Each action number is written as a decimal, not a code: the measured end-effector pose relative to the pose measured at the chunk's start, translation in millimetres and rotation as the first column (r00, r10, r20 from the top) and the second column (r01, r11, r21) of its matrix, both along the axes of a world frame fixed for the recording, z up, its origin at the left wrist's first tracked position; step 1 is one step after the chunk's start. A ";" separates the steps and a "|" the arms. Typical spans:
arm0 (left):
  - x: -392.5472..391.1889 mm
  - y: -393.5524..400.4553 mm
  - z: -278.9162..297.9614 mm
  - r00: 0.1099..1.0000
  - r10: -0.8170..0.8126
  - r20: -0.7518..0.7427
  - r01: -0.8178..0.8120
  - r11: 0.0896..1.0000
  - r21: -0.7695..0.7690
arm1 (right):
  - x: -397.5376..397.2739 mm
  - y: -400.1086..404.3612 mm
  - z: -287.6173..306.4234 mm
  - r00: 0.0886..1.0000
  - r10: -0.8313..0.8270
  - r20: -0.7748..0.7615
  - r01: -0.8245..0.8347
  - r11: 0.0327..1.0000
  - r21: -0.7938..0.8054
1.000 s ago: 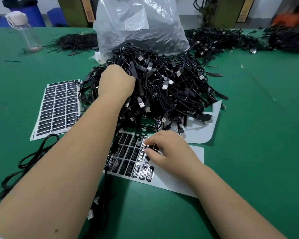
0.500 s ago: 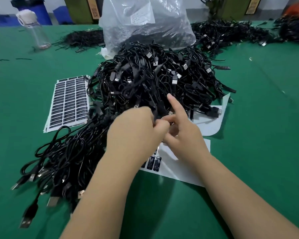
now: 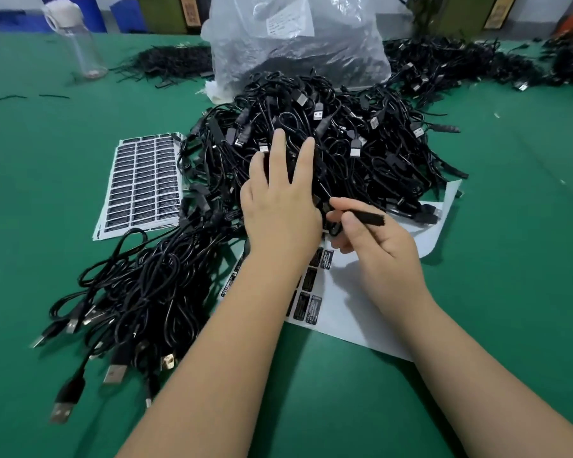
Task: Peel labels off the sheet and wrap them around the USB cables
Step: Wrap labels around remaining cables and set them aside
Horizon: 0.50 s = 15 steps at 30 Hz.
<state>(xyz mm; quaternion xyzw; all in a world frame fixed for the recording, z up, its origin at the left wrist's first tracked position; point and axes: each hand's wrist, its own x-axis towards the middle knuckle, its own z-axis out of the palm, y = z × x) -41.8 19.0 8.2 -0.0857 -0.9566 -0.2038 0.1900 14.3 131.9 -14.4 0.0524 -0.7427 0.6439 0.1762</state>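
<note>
A black label [image 3: 366,218] sits pinched between thumb and forefinger of the right hand [image 3: 374,242] above the label sheet [image 3: 354,302], whose remaining stickers carry white print too small to read. The left hand [image 3: 280,206] — half a second ago bunched against the right — now spreads straight fingers [image 3: 277,150] over the heap of USB cables [image 3: 344,143], gripping nothing visible. A full label sheet [image 3: 143,183] lies on the green surface [image 3: 510,259] to the left.

A factory workbench: green table [image 3: 510,259] heaped with bulk USB cables [image 3: 361,143].
</note>
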 end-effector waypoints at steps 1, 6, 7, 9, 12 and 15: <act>-12.0 -0.2 3.5 0.999 -0.035 0.035 0.033 0.999 0.035 | -0.1 0.1 0.8 1.000 0.008 -0.013 -0.009 0.997 -0.071; -52.6 -3.5 10.0 0.995 -0.077 0.063 0.061 0.973 0.221 | -4.8 12.4 5.2 0.985 0.100 0.139 0.001 0.810 -0.586; -57.1 -2.4 10.7 0.996 -0.061 0.061 0.046 0.974 0.223 | -5.6 14.1 5.5 0.979 0.130 0.157 0.009 0.744 -0.668; -64.7 -2.6 12.9 0.998 -0.022 0.059 0.009 0.976 0.215 | -6.3 15.4 4.4 0.970 0.190 0.152 -0.009 0.652 -0.758; -69.2 -7.9 14.9 0.990 -0.058 0.129 0.042 0.992 0.123 | -5.9 14.7 5.8 0.932 0.333 0.146 -0.104 0.629 -0.770; -58.8 -13.4 20.8 0.980 -0.087 0.181 0.070 0.993 0.097 | -6.0 17.7 7.4 0.827 0.552 0.109 -0.217 0.493 -0.843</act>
